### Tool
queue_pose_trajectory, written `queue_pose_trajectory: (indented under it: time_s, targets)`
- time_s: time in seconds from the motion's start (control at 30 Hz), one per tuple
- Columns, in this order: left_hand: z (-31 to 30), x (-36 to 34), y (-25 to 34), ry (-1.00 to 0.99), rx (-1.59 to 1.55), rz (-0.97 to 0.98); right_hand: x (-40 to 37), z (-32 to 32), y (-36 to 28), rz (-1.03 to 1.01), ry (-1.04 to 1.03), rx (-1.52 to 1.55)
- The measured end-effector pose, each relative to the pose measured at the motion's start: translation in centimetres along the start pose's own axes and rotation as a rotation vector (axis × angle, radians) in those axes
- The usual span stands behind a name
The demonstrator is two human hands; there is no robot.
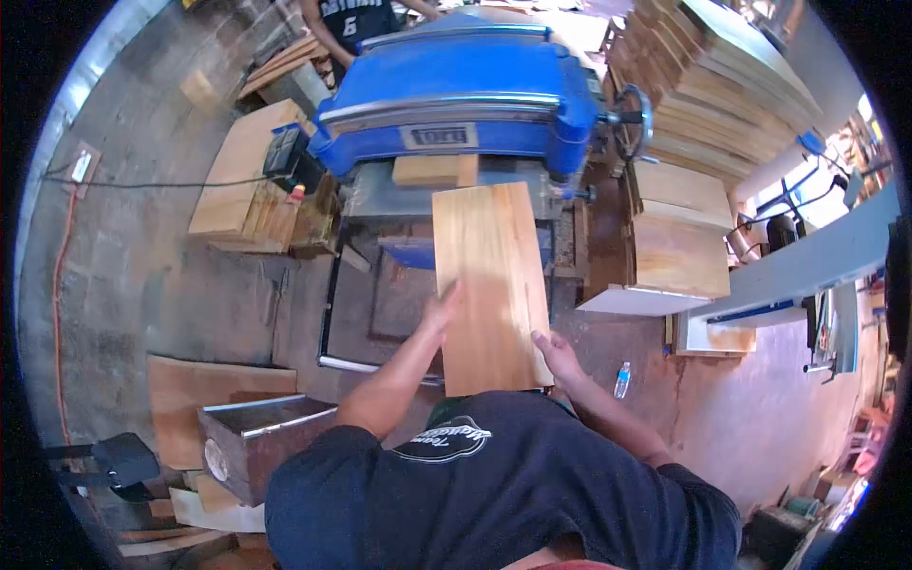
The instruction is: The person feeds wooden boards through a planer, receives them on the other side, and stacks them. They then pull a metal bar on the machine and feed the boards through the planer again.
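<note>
A wide, pale wooden board (489, 275) is held out in front of my body, its far end overlapping the bed of a blue thickness planer (456, 81). My left hand (442, 312) grips the board's left edge, thumb on the top face and the other fingers hidden beneath. On the right edge, nearer to me, my right hand (559, 359) is closed in the same way, thumb on top. Another piece of wood (427, 170) lies on the planer's bed, partly under the machine.
Behind the planer stands another person (356, 24). Stacked boards (727, 104) rise at the back right, with more board stacks (679, 228) below and at left (242, 180). A handwheel (634, 122) juts from the planer's right side. A plastic bottle (622, 380) is on the floor.
</note>
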State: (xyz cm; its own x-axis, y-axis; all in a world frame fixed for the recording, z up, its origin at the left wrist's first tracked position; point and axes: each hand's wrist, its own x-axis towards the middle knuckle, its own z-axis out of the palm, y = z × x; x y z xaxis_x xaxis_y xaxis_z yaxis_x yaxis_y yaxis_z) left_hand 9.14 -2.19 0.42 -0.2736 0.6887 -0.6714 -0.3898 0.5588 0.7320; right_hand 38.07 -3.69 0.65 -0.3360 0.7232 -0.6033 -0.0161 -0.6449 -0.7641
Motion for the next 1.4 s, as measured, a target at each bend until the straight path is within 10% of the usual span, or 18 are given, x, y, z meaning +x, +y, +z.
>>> queue_pose_trajectory:
  time_s: [0.2, 0.43, 0.53, 0.63, 1.4]
  targets:
    - [-8.9, 1.3, 1.5, -0.075, -0.177, -0.019, 0.0, 8.2, 0.7, -0.034, -0.308, 0.16]
    - [-11.5, 8.6, 3.7, 0.172, 0.469, -0.003, 0.8, 14.6, 0.9, 0.21, 0.013, 0.136]
    - [-9.4, 5.2, 4.9, 0.402, 0.886, 0.869, 2.6, 15.1, 0.8, 0.18, 0.135, 0.063]
    - [-8.2, 2.1, 4.3, 0.102, 1.398, 1.071, 4.3, 15.7, 1.5, 0.142, 0.108, 0.048]
    - [-10.6, -2.1, 7.4, -0.318, 1.6, 1.198, 9.6, 18.0, -2.2, 0.064, 0.176, 0.069]
